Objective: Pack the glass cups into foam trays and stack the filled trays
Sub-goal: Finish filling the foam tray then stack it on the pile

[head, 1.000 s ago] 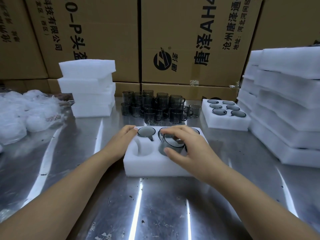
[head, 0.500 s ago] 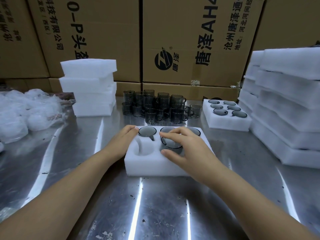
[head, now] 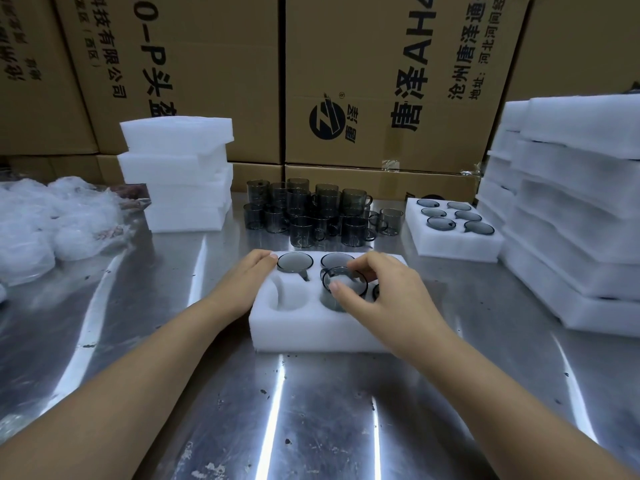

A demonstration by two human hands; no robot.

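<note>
Stacked cardboard cartons (head: 381, 81) wall the back of a steel worktop (head: 311, 410). Their print runs sideways: "唐泽 AH4" beside a round black logo, "沧州唐泽通…" cut off at the frame edge, an address line starting "地址: 河北河间", and on the carton to the left "科技有限公司" and "0-P头盔".

At the centre, the right hand (head: 381, 296) pinches the rim of a smoky glass cup (head: 341, 292) between thumb and curled fingers. The cup sits partly down in the near middle pocket of a white foam tray (head: 311, 330). The left hand (head: 247, 284), fingers straight, rests against the tray's left side. Two seated cups (head: 295, 263) fill the back pockets in view, and the right hand hides the tray's right end.

Behind the tray stands a cluster of loose cups (head: 311, 213). A filled tray (head: 453, 244) lies to the right, beside tall foam stacks (head: 571, 209). A shorter foam pile (head: 180, 174) and crumpled plastic bags (head: 52, 220) sit on the left.
</note>
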